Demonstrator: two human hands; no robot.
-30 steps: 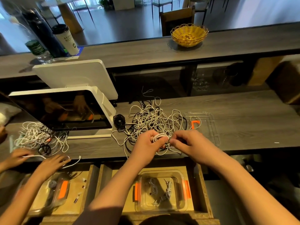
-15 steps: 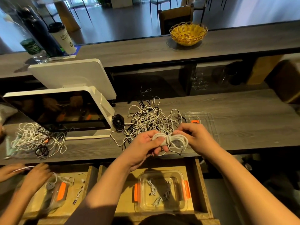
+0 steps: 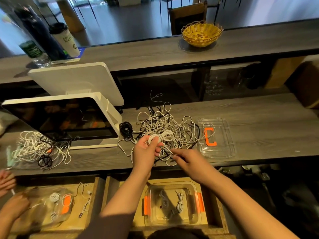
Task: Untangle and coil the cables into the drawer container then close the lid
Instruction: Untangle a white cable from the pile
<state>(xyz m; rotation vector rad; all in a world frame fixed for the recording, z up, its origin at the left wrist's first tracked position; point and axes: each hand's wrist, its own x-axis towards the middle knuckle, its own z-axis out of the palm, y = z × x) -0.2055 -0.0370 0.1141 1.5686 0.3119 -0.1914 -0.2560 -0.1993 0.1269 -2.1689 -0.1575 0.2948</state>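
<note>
Left hand (image 3: 146, 150) grips the coil (image 3: 161, 136); right hand (image 3: 188, 161) pinches its tail. I'd wrap the tail tight, keep clear of the tangle (image 3: 165, 125), then drop it in the container (image 3: 172, 219).

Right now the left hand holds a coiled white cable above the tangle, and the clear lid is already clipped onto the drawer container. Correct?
Not quite. The left hand does hold the coiled white cable, but the head view shows the clear lid lying on the counter, and the drawer container open.
</note>
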